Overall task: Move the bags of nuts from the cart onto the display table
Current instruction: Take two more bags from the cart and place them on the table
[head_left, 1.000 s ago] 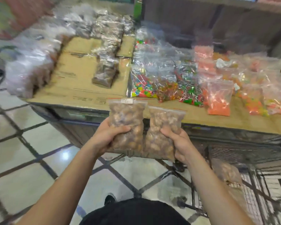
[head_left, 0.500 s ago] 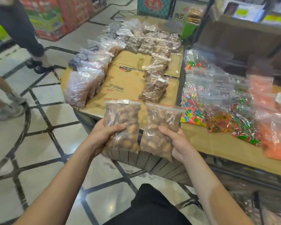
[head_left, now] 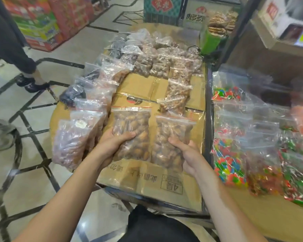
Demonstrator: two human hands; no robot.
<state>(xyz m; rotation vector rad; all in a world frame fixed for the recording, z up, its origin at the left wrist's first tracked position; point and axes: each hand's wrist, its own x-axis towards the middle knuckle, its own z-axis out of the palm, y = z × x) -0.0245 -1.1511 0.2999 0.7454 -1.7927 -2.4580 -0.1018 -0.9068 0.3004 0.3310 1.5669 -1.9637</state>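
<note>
Two clear zip bags of brown nuts are side by side over the cardboard-topped display table (head_left: 157, 186). My left hand (head_left: 112, 145) grips the left bag of nuts (head_left: 135, 126) from its left side, thumb across the front. My right hand (head_left: 187, 154) holds the right bag of nuts (head_left: 171, 133) at its lower right edge. Whether the bags rest on the cardboard or hang just above it cannot be told. The cart is out of view.
A row of nut bags (head_left: 77, 137) runs along the table's left edge, more bags (head_left: 164, 58) lie at the far end and one column (head_left: 177, 95) in the middle. Candy bags (head_left: 252, 151) cover the adjoining table on the right. A person's legs (head_left: 24, 67) stand at left.
I have stepped closer and both hands have carried the two bags forward from in front of the table edge to over the cardboard top.
</note>
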